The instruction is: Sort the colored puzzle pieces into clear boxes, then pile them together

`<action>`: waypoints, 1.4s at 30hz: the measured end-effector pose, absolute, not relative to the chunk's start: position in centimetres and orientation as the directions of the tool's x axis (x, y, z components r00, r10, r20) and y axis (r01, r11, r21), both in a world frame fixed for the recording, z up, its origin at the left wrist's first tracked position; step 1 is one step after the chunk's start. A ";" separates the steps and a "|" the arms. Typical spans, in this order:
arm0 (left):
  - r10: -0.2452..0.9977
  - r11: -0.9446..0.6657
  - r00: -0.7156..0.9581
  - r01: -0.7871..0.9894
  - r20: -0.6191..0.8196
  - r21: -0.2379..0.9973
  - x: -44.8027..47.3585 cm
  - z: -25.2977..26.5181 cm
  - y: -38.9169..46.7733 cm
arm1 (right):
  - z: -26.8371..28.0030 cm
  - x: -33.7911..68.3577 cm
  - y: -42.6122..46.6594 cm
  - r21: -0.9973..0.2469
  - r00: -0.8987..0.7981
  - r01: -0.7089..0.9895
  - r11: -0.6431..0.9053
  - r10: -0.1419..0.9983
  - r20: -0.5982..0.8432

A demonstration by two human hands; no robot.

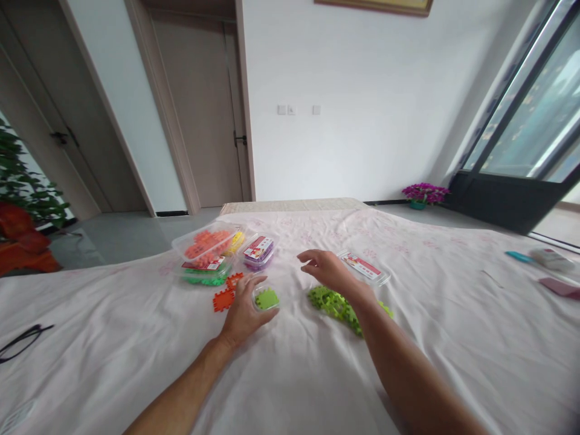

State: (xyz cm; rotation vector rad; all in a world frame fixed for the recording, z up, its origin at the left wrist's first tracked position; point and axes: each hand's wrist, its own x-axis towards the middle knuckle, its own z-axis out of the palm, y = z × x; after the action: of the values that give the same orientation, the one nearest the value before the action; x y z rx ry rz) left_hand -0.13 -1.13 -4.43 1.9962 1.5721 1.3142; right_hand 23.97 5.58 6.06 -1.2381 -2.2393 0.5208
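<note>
My left hand [244, 308] curves round a small clear plastic box [256, 304], thumb on the near side and fingers on the far side. A light green piece with toothed edges [267, 298] lies in the box. Two orange toothed pieces [223, 300] rest on the cloth just left of that hand. My right hand [327, 267] hangs over the cloth with bent fingers slightly apart and nothing visible in them. Below it lies a heap of light green toothed pieces [333, 304], partly hidden by my right forearm. A clear lid with a red and white label [364, 266] lies behind that forearm.
To the left, a clear box of orange pieces [206, 244] sits on a box of green pieces [206, 277]. A labelled box of purple pieces [259, 252] stands beside them. Black-framed glasses [25, 341] lie far left, a blue item [519, 257] far right.
</note>
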 end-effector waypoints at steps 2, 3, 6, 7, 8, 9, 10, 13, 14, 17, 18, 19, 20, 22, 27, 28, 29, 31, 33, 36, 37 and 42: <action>0.868 -0.355 -0.041 0.647 0.495 0.675 -0.3 -4.6 -1.0 | 6.3 25.7 6.1 -0.453 -0.392 0.776 0.438 0.899 0.196; 0.864 -0.355 -0.045 0.654 0.502 0.669 -0.4 -4.7 -0.9 | 6.2 26.5 6.4 -0.399 -0.382 0.822 0.407 0.913 0.146; 0.857 -0.357 -0.044 0.666 0.513 0.655 -0.5 -4.9 -0.8 | 5.3 28.2 7.1 -0.271 -0.392 0.888 0.372 0.920 -0.021; 0.857 -0.357 -0.044 0.669 0.514 0.652 -0.5 -4.9 -0.7 | 5.0 28.5 7.3 -0.251 -0.405 0.891 0.378 0.912 -0.069; 0.857 -0.356 -0.044 0.671 0.514 0.651 -0.5 -4.9 -0.7 | 4.8 28.7 7.4 -0.240 -0.420 0.891 0.387 0.901 -0.108; 0.857 -0.355 -0.043 0.672 0.513 0.650 -0.5 -5.0 -0.7 | 4.6 28.8 7.4 -0.235 -0.437 0.886 0.400 0.889 -0.137; 0.858 -0.355 -0.041 0.673 0.512 0.649 -0.5 -5.0 -0.7 | 4.6 28.8 7.4 -0.234 -0.457 0.879 0.416 0.876 -0.157; 0.859 -0.358 -0.035 0.673 0.512 0.647 -0.5 -5.0 -0.7 | 4.7 28.5 7.0 -0.213 -0.481 0.871 0.443 0.855 -0.192; 0.858 -0.359 -0.034 0.673 0.513 0.646 -0.5 -5.0 -0.7 | 4.8 28.4 6.9 -0.200 -0.472 0.878 0.436 0.857 -0.205; 0.858 -0.360 -0.034 0.672 0.513 0.647 -0.5 -5.1 -0.7 | 4.8 28.1 6.8 -0.179 -0.438 0.897 0.405 0.868 -0.233; 0.859 -0.359 -0.035 0.670 0.511 0.649 -0.5 -5.1 -0.7 | 4.9 28.1 6.8 -0.184 -0.440 0.896 0.405 0.868 -0.231; 0.860 -0.358 -0.035 0.668 0.508 0.652 -0.5 -5.1 -0.7 | 4.9 28.1 6.9 -0.193 -0.448 0.891 0.411 0.866 -0.224; 0.862 -0.358 -0.034 0.665 0.506 0.655 -0.5 -5.1 -0.7 | 5.0 28.1 6.9 -0.207 -0.458 0.884 0.418 0.864 -0.211; 0.864 -0.359 -0.032 0.660 0.502 0.660 -0.5 -5.0 -0.8 | 5.3 28.3 6.9 -0.239 -0.467 0.874 0.424 0.869 -0.166; 0.876 -0.364 -0.018 0.632 0.482 0.685 -0.4 -4.8 -0.9 | 6.7 29.0 6.8 -0.387 -0.420 0.839 0.381 0.907 -0.018; 0.881 -0.363 -0.015 0.620 0.473 0.695 -0.4 -4.7 -0.9 | 6.9 29.2 6.8 -0.440 -0.413 0.817 0.372 0.911 0.003; 0.885 -0.361 -0.015 0.610 0.466 0.705 -0.4 -4.7 -0.9 | 7.0 29.3 6.8 -0.496 -0.404 0.790 0.362 0.914 0.024; 0.889 -0.360 -0.017 0.592 0.458 0.721 -0.3 -4.7 -0.9 | 7.1 29.2 7.0 -0.589 -0.383 0.726 0.356 0.920 0.084; 0.890 -0.368 -0.008 0.575 0.456 0.731 -0.3 -4.8 -0.8 | 7.1 28.7 7.1 -0.657 -0.377 0.650 0.381 0.913 0.156; 0.895 -0.374 0.018 0.576 0.446 0.727 -0.2 -4.9 -0.8 | 6.8 27.2 7.0 -0.700 -0.415 0.563 0.438 0.883 0.219; 0.896 -0.373 0.024 0.581 0.443 0.724 -0.2 -4.9 -0.8 | 6.6 26.6 6.9 -0.693 -0.437 0.556 0.459 0.870 0.226; 0.890 -0.412 0.079 0.558 0.448 0.720 -0.1 -4.7 -1.1 | 5.4 23.5 6.5 -0.514 -0.566 0.621 0.592 0.792 0.229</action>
State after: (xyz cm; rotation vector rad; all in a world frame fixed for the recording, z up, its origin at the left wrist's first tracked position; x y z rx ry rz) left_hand -0.11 -1.07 -4.69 2.0020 1.4359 1.2632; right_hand 23.48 6.55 5.36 -1.1288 -2.3848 0.5296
